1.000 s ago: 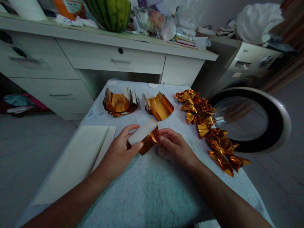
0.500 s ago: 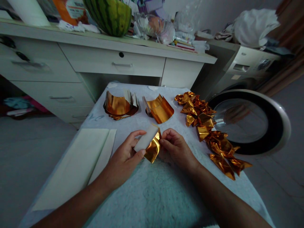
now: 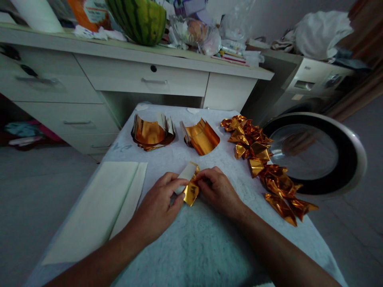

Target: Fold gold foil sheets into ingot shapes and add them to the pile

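A small piece of gold foil paper (image 3: 191,193) with a white side is between my hands at the middle of the cloth-covered table. My left hand (image 3: 163,199) grips it from the left, thumb and fingers closed on its white part. From the right, my right hand (image 3: 218,190) pinches the foil's right edge with thumb and forefinger. Beyond them lie a curved stack of gold sheets (image 3: 149,133) and a smaller curved stack (image 3: 203,137). Folded gold foil pieces (image 3: 254,153) form a long heap on the right.
Folded pale paper (image 3: 92,203) lies on the table (image 3: 194,247) at the left. Behind stands a white drawer cabinet (image 3: 134,75) with a watermelon (image 3: 139,20) on top. A washing machine's round open door (image 3: 356,155) is close to the table's right edge.
My left fingers have moved over the white part towards the gold. My right hand has shifted slightly left, and the foil is more creased and narrower between my hands.
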Available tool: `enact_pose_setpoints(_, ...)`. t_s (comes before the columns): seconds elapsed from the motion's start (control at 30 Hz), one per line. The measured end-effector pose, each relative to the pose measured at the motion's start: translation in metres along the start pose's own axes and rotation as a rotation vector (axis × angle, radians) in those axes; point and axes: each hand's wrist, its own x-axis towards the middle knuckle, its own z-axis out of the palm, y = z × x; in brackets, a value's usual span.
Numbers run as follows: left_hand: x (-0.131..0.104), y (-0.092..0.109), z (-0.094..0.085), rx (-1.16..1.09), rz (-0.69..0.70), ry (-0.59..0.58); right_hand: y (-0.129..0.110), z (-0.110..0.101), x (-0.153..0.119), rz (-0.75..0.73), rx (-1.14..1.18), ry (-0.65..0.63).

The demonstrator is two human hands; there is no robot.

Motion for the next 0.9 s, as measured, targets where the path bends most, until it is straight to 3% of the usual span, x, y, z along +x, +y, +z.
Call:
enact_pose_setpoints(0.1, -0.003, -0.003, 0.003, 0.156, 0.095, 0.072, -0.001, -0.001, 0.0, -0.009, -0.039, -0.003)
enact_pose_setpoints(0.33, -0.001, -0.004, 0.005, 0.096, 0.309, -0.141, 0.002, 0.001, -0.001, 0.013, -0.114, -0.05)
enact_pose_setpoints(0.6, 0.001, -0.008, 0.008, 0.136, 0.36, -0.117, 0.0, -0.003, -0.005, -0.036, -0.225, -0.054)
enact_pose_setpoints(0.9, 0.001, -0.007, 0.007, 0.109, 0.35, -0.098, -0.011, -0.018, -0.009, -0.138, -0.187, -0.253)
